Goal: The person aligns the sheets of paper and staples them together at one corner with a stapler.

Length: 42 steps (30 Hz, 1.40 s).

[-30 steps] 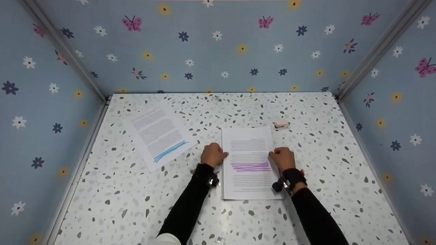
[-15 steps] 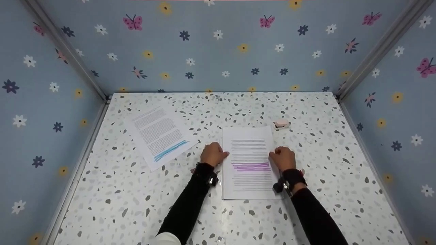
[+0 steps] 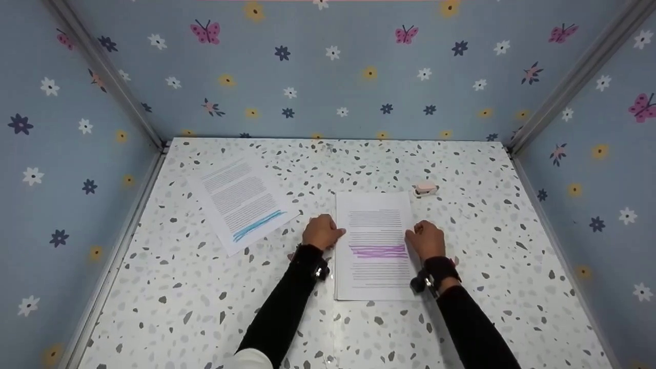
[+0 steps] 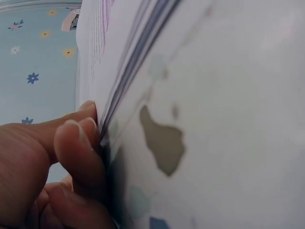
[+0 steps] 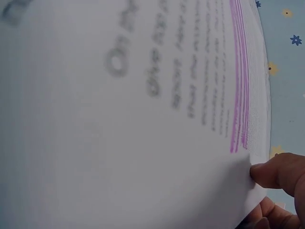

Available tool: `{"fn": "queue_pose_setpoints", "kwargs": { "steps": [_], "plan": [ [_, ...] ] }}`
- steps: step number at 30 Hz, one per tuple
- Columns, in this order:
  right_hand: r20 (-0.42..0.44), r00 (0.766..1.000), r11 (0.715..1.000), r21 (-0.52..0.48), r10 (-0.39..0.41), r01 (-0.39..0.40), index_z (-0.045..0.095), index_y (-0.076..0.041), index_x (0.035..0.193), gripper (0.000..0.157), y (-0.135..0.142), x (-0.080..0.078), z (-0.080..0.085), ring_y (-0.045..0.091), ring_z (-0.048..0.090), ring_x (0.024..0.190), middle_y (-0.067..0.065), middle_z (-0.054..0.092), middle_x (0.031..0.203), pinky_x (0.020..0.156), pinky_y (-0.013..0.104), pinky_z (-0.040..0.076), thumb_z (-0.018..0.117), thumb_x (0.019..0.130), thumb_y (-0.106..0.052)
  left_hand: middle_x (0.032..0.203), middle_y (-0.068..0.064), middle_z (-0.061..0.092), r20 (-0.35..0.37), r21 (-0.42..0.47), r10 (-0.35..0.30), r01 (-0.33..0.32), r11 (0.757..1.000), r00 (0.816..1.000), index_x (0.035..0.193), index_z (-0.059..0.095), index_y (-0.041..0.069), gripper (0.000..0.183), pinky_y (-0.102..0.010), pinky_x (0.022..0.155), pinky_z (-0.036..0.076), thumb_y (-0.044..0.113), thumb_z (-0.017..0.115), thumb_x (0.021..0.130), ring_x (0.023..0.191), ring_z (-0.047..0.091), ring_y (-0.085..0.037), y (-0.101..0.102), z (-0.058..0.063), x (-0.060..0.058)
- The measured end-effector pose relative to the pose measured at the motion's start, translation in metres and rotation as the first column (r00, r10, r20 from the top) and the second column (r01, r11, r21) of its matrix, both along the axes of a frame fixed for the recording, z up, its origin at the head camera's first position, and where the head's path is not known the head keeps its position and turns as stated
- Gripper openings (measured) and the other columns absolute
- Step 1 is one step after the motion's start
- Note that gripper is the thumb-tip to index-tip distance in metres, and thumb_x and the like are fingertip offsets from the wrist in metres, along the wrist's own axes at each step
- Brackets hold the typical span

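A stack of printed paper sheets (image 3: 376,277) lies on the speckled table, its top page marked with purple highlighter lines. My left hand (image 3: 322,233) pinches the stack's left edge, thumb on top. In the left wrist view the sheets' layered edges (image 4: 138,52) meet at the fingertips (image 4: 88,106). On the opposite side my right hand (image 3: 428,241) pinches the right edge. The right wrist view shows its thumb (image 5: 274,172) on the top page (image 5: 119,157), with the other fingers below the edge, partly hidden by the paper.
A small pale pink stapler (image 3: 425,189) stands just beyond the stack's top right corner. To the left, another printed sheet (image 3: 243,200) with blue highlighter marks lies at an angle. Flower-patterned walls (image 3: 328,72) enclose the table (image 3: 195,312) at the back and sides.
The head view has shifted very slightly. Both hands keep their hold on the paper stack, and the stapler and angled sheet stay where they were.
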State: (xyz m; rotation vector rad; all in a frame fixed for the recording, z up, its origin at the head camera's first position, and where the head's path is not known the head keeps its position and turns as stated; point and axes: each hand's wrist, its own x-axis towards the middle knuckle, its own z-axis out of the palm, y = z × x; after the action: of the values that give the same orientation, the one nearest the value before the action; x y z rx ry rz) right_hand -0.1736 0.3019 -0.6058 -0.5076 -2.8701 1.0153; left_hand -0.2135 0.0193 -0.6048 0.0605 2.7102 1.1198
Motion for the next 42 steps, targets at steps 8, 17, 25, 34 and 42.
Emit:
{"fn": "queue_pose_setpoints", "kwargs": {
  "steps": [8, 17, 25, 34, 42],
  "plan": [
    [0.001, 1.000, 1.000, -0.017, -0.003, 0.003, 0.063, 0.003, 0.102, 0.026, 0.001, -0.001, 0.003, 0.030, 0.058, 0.075, 0.014, 0.062, 0.084, 0.070, 0.042, 0.046, 0.071, 0.089, -0.019, 0.058, 0.001, 0.060, -0.006, 0.003, -0.009, 0.009, 1.000, 1.000, 0.082, 0.064, 0.008, 0.027, -0.033, 0.057, 0.044, 0.028, 0.079, 0.090, 0.048, 0.056, -0.014, -0.001, 0.005, -0.001],
    [0.000, 1.000, 1.000, -0.020, 0.019, -0.019, 0.062, 0.001, 0.104, 0.027, 0.000, -0.004, 0.009, 0.029, 0.057, 0.075, 0.013, 0.061, 0.083, 0.068, 0.039, 0.043, 0.070, 0.090, -0.020, 0.058, 0.000, 0.061, -0.030, 0.015, -0.013, 0.013, 1.000, 0.999, 0.081, 0.062, 0.009, 0.027, -0.032, 0.055, 0.043, 0.027, 0.078, 0.091, 0.048, 0.056, -0.015, -0.004, 0.013, -0.002],
    [-0.009, 1.000, 1.000, -0.003, 0.022, -0.022, 0.062, 0.001, 0.104, 0.027, -0.002, -0.004, 0.011, 0.029, 0.057, 0.074, 0.013, 0.061, 0.083, 0.068, 0.040, 0.043, 0.070, 0.089, -0.020, 0.057, 0.001, 0.061, -0.041, 0.027, -0.027, 0.028, 0.999, 0.999, 0.080, 0.061, 0.011, 0.027, -0.031, 0.053, 0.043, 0.027, 0.078, 0.091, 0.046, 0.057, -0.013, -0.007, 0.013, -0.003],
    [0.010, 0.999, 0.999, -0.003, 0.039, -0.039, 0.062, 0.005, 0.110, 0.032, -0.002, -0.008, 0.017, 0.033, 0.060, 0.082, 0.020, 0.065, 0.094, 0.076, 0.045, 0.047, 0.068, 0.092, -0.021, 0.056, 0.001, 0.062, 0.009, 0.035, -0.006, 0.006, 0.999, 1.000, 0.080, 0.060, 0.011, 0.027, -0.029, 0.052, 0.043, 0.028, 0.080, 0.089, 0.045, 0.058, -0.012, -0.007, 0.017, -0.009],
    [0.047, 0.998, 0.999, -0.018, 0.038, -0.037, 0.061, 0.007, 0.112, 0.036, -0.001, -0.012, 0.014, 0.039, 0.063, 0.095, 0.027, 0.067, 0.108, 0.085, 0.048, 0.048, 0.067, 0.091, -0.021, 0.054, 0.000, 0.062, 0.071, 0.046, 0.008, -0.011, 0.999, 0.997, 0.078, 0.059, 0.012, 0.029, -0.028, 0.048, 0.041, 0.028, 0.081, 0.088, 0.043, 0.058, -0.012, -0.007, 0.011, -0.016]
  ]
}}
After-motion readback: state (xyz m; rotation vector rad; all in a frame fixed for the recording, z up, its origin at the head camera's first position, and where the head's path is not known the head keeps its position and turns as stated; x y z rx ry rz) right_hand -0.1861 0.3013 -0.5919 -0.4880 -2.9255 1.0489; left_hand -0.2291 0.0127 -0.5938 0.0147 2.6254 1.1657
